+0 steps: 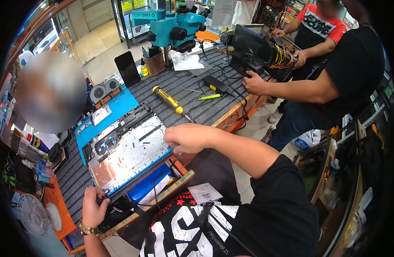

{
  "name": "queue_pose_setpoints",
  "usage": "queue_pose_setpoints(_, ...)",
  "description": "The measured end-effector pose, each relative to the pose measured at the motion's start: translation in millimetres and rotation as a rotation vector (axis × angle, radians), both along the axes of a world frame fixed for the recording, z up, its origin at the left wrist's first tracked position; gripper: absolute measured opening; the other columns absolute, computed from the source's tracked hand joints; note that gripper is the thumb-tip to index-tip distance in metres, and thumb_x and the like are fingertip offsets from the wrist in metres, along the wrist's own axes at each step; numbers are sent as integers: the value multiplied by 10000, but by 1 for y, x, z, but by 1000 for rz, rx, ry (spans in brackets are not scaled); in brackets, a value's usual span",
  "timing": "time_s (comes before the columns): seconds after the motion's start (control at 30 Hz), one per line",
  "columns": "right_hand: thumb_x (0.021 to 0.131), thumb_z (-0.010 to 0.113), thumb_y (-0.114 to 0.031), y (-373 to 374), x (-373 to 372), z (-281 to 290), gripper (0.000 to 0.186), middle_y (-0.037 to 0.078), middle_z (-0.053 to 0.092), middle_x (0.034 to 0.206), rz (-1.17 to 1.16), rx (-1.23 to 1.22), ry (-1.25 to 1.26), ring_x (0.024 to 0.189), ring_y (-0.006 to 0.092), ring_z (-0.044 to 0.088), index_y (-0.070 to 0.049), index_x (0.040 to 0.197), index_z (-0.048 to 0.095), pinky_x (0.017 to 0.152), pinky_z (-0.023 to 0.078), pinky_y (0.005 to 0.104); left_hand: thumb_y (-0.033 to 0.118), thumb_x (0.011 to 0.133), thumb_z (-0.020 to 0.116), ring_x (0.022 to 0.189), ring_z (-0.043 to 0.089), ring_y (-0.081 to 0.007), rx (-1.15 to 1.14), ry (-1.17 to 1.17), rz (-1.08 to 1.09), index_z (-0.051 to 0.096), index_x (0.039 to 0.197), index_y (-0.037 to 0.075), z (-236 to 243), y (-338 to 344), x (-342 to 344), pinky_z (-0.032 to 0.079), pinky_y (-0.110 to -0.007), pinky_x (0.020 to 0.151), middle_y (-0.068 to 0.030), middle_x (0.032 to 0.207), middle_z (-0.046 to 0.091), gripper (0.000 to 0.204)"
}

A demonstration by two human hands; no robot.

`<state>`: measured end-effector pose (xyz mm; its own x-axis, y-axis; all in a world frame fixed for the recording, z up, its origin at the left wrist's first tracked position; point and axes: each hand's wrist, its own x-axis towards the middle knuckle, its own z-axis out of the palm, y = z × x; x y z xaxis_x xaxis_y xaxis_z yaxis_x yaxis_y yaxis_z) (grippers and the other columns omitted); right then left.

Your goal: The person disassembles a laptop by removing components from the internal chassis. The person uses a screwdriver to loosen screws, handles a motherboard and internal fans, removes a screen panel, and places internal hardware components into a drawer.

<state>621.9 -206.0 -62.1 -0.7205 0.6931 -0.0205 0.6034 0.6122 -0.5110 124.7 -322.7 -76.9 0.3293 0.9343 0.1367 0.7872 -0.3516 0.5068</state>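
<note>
An opened laptop chassis (152, 147) lies at a slant on the bench, its silver metal plate and bare inner parts facing up. My left hand (93, 205), with a gold watch at the wrist, pinches its near left corner between thumb and fingers. Curled fingers of my right hand (186, 138) grip the near right corner; their tips are partly hidden. A blue mat (125, 97) lies partly under the chassis. Beyond my right hand rests a yellow-and-black screwdriver (168, 100), with tweezers (192, 91) and a yellow-green pen-like tool (209, 97) farther off.
A teal microscope (167, 30) stands at the back beside a dark phone (127, 68). An open drawer (152, 184) sits below the near bench edge. A small fan (33, 214) is at left. Two people work at right around a computer case (248, 62); another person (51, 92) is at left.
</note>
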Motion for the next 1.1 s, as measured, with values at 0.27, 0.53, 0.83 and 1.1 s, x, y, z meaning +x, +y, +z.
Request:
queue_pose_setpoints(0.27,940,863,-132,7,-3,-2,259,171,693,1131,65,-53,33,1107,427,707,-29,1028,642,928,562,511,-57,814,842,934,558,-371,3,27,-2,574,1003,3,-1,-3,-4,489,-458,859,-156,955,561,333)
queue_pose_setpoints(0.53,932,857,-67,8,-10,-6,309,152,593,1032,98,-30,104,973,406,618,-20,1045,574,855,507,493,-20,854,844,964,578,-385,-25,-2,27,581,1041,3,4,-6,-7,504,-461,884,-157,988,583,324)
queue_pose_setpoints(0.83,907,852,-33,16,-13,-7,319,148,578,993,102,-29,101,945,390,594,-24,1014,552,829,499,471,-5,848,859,957,574,-379,12,-49,27,596,1035,10,-7,-1,-8,498,-459,879,-149,972,579,324)
queue_pose_setpoints(1.1,889,828,22,0,-25,10,303,182,596,978,32,-49,47,962,453,618,-16,984,542,830,502,507,34,871,874,939,613,-352,110,-36,2,650,1039,22,-2,-4,-11,509,-443,893,-129,978,635,281)
